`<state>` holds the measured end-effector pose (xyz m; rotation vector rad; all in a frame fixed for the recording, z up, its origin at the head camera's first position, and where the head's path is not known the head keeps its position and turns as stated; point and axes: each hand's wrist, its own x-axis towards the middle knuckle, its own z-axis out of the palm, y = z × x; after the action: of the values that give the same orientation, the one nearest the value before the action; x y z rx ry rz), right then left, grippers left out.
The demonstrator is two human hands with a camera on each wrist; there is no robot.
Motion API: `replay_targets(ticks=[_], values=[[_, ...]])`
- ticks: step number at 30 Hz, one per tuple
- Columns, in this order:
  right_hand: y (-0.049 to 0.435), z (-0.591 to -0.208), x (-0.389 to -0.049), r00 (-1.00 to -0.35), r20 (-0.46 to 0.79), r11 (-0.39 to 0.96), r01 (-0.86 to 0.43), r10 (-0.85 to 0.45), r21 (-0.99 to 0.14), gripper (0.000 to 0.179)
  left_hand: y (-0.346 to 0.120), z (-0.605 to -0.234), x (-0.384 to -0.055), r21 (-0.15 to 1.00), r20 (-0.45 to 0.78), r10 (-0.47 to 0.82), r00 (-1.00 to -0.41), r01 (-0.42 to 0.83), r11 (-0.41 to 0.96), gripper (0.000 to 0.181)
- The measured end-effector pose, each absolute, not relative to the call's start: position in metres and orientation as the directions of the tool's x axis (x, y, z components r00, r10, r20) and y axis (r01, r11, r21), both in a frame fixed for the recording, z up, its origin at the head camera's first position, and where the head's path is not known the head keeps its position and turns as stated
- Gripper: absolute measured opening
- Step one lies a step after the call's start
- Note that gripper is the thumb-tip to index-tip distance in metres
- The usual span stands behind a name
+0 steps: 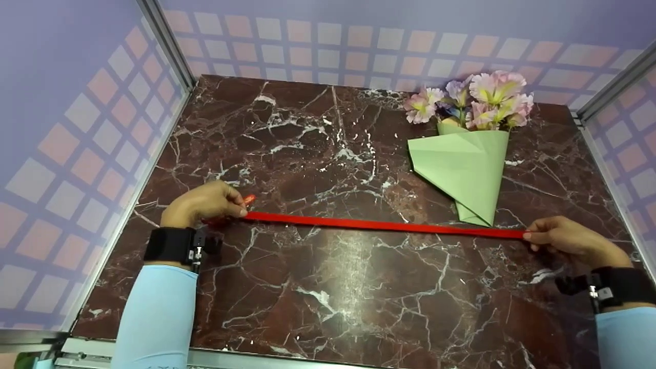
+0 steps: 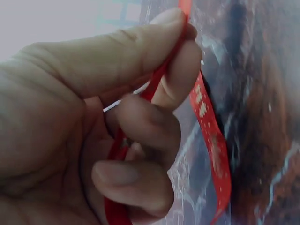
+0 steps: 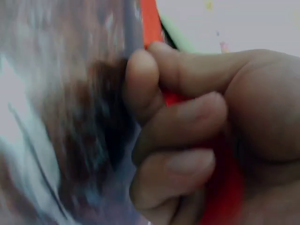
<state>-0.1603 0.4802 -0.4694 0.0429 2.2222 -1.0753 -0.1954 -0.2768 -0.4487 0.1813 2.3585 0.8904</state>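
Note:
A narrow red ribbon (image 1: 379, 225) runs straight and taut from one hand to the other across the marble-patterned table. My left hand (image 1: 207, 202) pinches it between thumb and forefinger; in the left wrist view the ribbon (image 2: 157, 77) passes on through the curled fingers. A loose part with pale printed marks (image 2: 212, 140) hangs beyond those fingers. At the other end my right hand (image 1: 569, 238) pinches the ribbon, and its tail (image 3: 225, 187) lies inside the palm in the right wrist view. Behind the ribbon, nearer the right hand, lies a flower bouquet (image 1: 466, 164) in light green paper.
The dark red marble-patterned tabletop (image 1: 318, 287) is bounded by purple panels (image 1: 328, 15) with pink and white squares at the back and sides. Metal frame posts (image 1: 166, 43) stand at the corners. Pink and purple blossoms (image 1: 494, 95) of the bouquet point towards the back panel.

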Motion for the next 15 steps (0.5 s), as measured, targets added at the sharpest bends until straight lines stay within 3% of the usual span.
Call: replay_targets(ticks=[8,15], values=[[0.497,-0.462,-0.161,-0.795,-0.6,0.778,0.317,-0.093,-0.542,0.022,-0.293,-0.448,-0.192,0.602,-0.48,0.27,-0.835,-0.089,0.793,0.017],[0.502,-0.457,-0.161,-0.784,-0.621,0.798,0.38,0.009,-0.468,0.021,-0.296,-0.449,-0.19,0.525,-0.456,0.17,-0.874,-0.11,0.844,0.009]])
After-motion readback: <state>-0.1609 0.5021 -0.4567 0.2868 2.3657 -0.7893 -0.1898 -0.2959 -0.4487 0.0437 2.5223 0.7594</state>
